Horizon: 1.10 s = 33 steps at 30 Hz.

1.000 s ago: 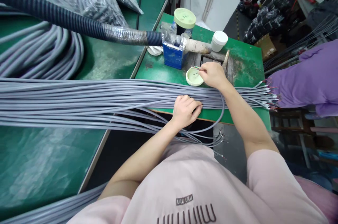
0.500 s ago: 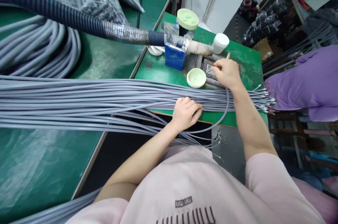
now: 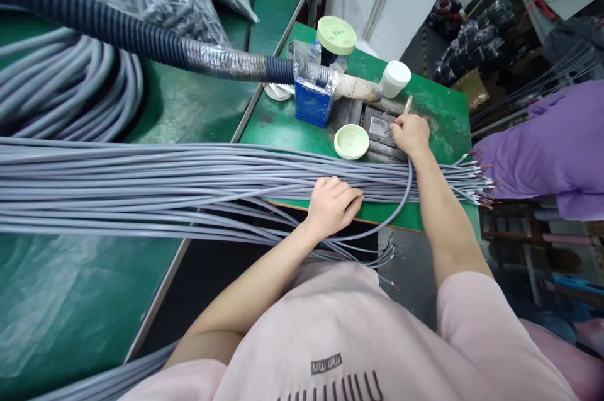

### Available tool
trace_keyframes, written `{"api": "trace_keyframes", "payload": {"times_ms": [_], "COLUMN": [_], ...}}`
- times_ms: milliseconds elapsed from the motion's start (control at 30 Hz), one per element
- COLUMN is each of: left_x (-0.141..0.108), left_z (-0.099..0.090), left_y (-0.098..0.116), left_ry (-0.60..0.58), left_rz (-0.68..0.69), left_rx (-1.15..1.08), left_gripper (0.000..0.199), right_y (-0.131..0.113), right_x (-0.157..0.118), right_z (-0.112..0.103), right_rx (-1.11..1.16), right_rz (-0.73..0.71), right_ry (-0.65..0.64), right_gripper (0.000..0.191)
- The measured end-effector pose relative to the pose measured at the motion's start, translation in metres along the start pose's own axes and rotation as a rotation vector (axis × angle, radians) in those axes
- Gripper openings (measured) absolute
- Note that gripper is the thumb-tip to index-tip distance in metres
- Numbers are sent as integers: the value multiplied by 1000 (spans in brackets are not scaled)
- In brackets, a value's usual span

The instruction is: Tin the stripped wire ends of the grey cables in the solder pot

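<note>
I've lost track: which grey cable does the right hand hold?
The grey cable curving over the green table's near edge to the right hand. The other cables don't bend up to it.

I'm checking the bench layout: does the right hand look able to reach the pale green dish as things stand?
Probably yes: the right hand, holding a grey cable, is close to the dish, and nothing tall appears to stand between them.
</note>
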<state>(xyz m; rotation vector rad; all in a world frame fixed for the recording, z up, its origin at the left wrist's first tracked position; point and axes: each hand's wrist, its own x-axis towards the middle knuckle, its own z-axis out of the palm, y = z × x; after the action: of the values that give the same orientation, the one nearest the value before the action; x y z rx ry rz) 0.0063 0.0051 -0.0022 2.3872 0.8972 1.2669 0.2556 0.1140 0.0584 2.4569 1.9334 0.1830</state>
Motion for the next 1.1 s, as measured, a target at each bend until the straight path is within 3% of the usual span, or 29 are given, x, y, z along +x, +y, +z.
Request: {"api": "trace_keyframes", "payload": {"times_ms": [433,633,767,900,1000,1100], "left_x": [-1,-2,-2,-2,-5,-12], "left_z": [1,2,3,1,-1,4], "left_y": [0,0,-3,-1,11,33], "left_ry": [7,5,7,40,78,79], "left_rz": [6,1,-7,-3,-73,-259], "left_rx": [-8,-20,-20,-64,-234,-562], "left_gripper": [6,8,9,7,5,14], "right_y": [1,9,7,-13,-30,-41], "right_x": [4,-7,-60,-136,-181,-208], "right_z": [8,-4,-22,-26,-19,-14], "right_rx": [44,336,885,1409,1642,1755], "right_rz": [29,26,39,153,286,366], "right_ry": [-12,130,183,100,37,-29], "right_gripper": [29,16,26,19,15,19]}}
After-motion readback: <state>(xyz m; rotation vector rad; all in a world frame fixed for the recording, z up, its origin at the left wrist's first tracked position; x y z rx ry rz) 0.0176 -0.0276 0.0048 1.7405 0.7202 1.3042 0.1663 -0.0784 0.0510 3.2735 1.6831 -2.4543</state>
